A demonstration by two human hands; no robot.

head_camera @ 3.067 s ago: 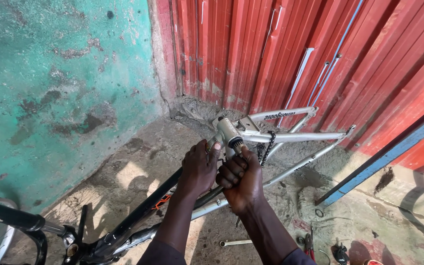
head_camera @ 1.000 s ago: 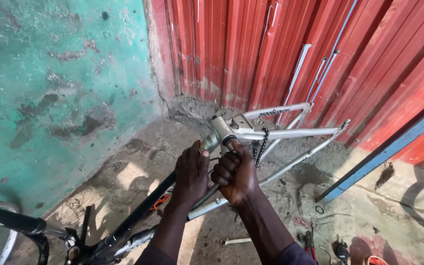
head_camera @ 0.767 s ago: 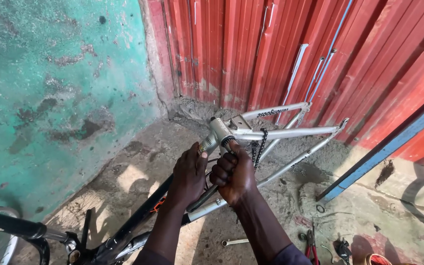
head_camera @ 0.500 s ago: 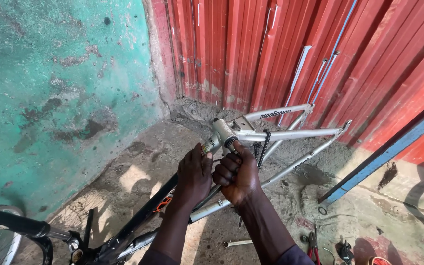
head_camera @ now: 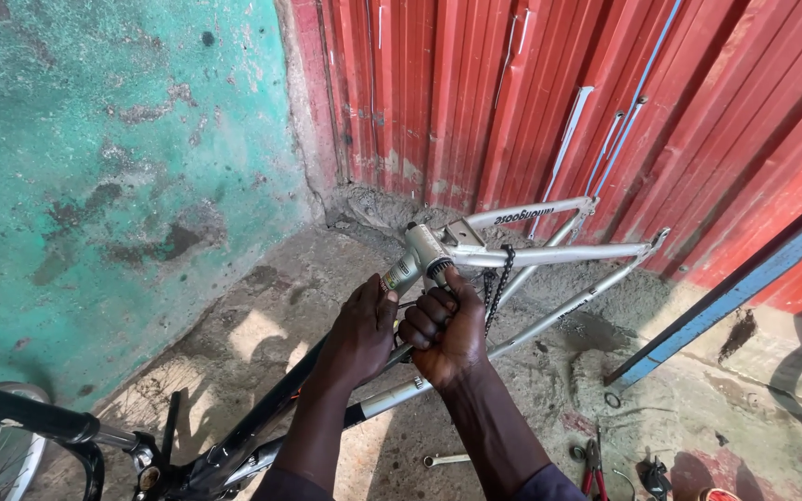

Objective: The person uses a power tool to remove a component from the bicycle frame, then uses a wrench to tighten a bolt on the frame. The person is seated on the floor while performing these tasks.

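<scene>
Hands meet at the middle of the frame on the silver bicycle frame (head_camera: 549,255), whose tubes run from the lower left up toward the right. Left hand (head_camera: 359,334) wraps closed around the sloping tube just below the silver shell (head_camera: 424,255). Right hand (head_camera: 443,329), just beside it and nearer that shell, clamps shut on the part under it, next to the hanging chain (head_camera: 497,283). Pliers (head_camera: 591,464) lie on the floor at lower right.
</scene>
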